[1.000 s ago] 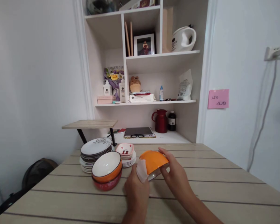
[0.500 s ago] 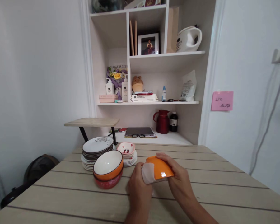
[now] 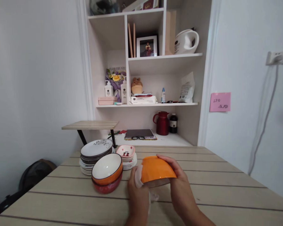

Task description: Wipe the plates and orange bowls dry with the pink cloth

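Black and dim, a bag-like shape sits beyond the left edge of the table. A wooden riser on dark legs comes next, with a stack of plates just in front of it. Beside the plates, a white-lined bowl rests tilted in a red bowl; behind these, small square dishes sit on small plates.

Near them, the left hand pinches a white wipe against the left side of an orange bowl, though its fingertips are partly hidden. A pale scrap shows below; whether it belongs to the wipe, I cannot tell. The orange bowl is held up over the table, mouth tipped downward, and the right hand grips its right side with fingers curled over the top.

The step in hand looks like wiping the bowl's outside. The next move calls for a firm right grip and some turning to bare fresh surface. Leftward, the stacked bowls and dishes leave little room. Farther right, a pink note and a cord are well out of reach.
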`<state>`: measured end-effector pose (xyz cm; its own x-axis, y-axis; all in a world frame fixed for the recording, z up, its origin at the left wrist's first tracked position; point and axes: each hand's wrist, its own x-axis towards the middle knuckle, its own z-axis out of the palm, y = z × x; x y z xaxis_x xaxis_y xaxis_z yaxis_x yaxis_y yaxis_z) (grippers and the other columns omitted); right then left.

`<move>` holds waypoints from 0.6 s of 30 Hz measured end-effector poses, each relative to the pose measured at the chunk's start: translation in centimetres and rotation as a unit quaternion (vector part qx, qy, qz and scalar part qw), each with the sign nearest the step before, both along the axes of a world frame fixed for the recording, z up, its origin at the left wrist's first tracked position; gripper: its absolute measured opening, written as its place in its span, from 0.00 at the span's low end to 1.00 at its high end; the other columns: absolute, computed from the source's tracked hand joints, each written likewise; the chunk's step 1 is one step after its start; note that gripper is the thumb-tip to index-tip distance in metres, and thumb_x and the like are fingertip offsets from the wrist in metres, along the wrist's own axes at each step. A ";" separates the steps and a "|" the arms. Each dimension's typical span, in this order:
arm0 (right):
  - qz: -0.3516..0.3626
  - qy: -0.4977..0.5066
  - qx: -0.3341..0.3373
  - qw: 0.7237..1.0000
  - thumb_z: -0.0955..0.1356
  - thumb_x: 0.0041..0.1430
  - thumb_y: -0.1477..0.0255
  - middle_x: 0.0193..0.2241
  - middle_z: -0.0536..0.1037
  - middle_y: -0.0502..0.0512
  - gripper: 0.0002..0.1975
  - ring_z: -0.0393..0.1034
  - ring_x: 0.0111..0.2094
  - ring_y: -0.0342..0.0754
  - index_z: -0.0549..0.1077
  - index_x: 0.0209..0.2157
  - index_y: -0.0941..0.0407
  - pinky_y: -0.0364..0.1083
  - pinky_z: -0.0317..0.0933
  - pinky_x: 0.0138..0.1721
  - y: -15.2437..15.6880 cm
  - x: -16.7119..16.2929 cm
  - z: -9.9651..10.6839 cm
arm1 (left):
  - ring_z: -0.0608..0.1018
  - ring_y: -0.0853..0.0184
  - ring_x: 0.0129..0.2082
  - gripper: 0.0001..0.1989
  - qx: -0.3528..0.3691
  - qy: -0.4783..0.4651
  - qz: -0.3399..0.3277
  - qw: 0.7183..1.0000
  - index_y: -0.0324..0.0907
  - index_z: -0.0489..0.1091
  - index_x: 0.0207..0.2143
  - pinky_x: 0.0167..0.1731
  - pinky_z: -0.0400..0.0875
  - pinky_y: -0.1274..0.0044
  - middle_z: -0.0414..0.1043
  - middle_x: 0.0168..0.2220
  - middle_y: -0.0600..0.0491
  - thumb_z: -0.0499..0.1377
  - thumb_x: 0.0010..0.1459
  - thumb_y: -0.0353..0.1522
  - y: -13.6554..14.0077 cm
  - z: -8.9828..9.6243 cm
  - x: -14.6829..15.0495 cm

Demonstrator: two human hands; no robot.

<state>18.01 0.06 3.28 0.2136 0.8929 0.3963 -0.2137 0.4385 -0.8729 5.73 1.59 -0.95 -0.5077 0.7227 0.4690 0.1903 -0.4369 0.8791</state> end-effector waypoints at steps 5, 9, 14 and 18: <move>0.045 0.103 -0.036 0.993 0.68 0.49 0.72 0.48 0.79 0.53 0.15 0.73 0.47 0.54 0.75 0.41 0.49 0.50 0.66 0.47 -0.3 -1.0 0.5 | 0.80 0.56 0.43 0.17 0.053 -0.030 -0.048 0.997 0.40 0.75 0.41 0.44 0.75 0.69 0.79 0.41 0.42 0.58 0.51 0.38 0.4 -0.5 0.3; 0.095 0.166 -0.040 0.981 0.69 0.51 0.69 0.46 0.80 0.55 0.13 0.74 0.47 0.55 0.75 0.40 0.50 0.51 0.67 0.48 -0.4 -1.6 0.6 | 0.79 0.54 0.48 0.22 0.042 -0.051 -0.033 0.997 0.39 0.74 0.42 0.48 0.73 0.68 0.79 0.43 0.39 0.60 0.51 0.46 0.5 -1.2 0.6; 0.141 0.200 -0.043 0.969 0.71 0.51 0.67 0.47 0.80 0.57 0.17 0.75 0.46 0.57 0.75 0.45 0.52 0.52 0.69 0.46 -0.3 -1.8 0.7 | 0.81 0.54 0.43 0.23 0.069 -0.024 -0.018 0.997 0.39 0.74 0.41 0.44 0.76 0.68 0.79 0.40 0.38 0.60 0.51 0.48 0.6 -1.7 0.8; 0.130 0.204 -0.080 0.967 0.73 0.49 0.67 0.46 0.80 0.55 0.22 0.74 0.46 0.55 0.74 0.48 0.52 0.48 0.69 0.42 0.2 -1.2 0.4 | 0.82 0.55 0.41 0.15 0.067 0.017 -0.014 0.998 0.39 0.75 0.38 0.42 0.76 0.69 0.80 0.38 0.39 0.58 0.53 0.40 0.4 -1.3 0.8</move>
<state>16.79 0.22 3.72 0.0828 0.9805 0.1784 -0.6403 0.1895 -0.7444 6.52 2.00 -2.27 -0.4710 0.6657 0.5788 0.2051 -0.5555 0.8058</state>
